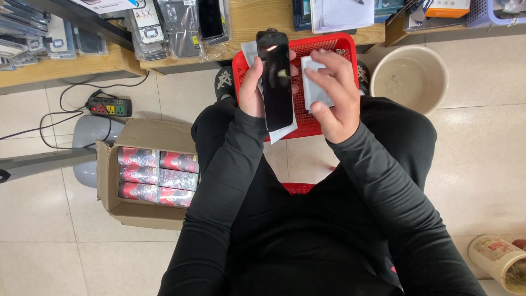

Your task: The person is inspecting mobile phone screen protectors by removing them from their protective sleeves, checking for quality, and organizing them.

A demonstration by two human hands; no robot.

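Note:
My left hand (251, 90) grips a long black glass phone screen (275, 79), held upright with a white sheet behind it that sticks out at the bottom. My right hand (335, 96) holds a small white wipe or pad (313, 82) just to the right of the screen, fingers curled over it. Both hands hover above a red plastic basket (342, 41) on the floor in front of my knees. I wear black long sleeves and dark trousers.
An open cardboard box (112, 164) with red and silver packs stands at my left. A power strip (109, 106) with cables lies beyond it. A beige basin (410, 77) sits to the right, a round can (501, 263) at the lower right. Wooden shelves (257, 19) hold bagged phone parts.

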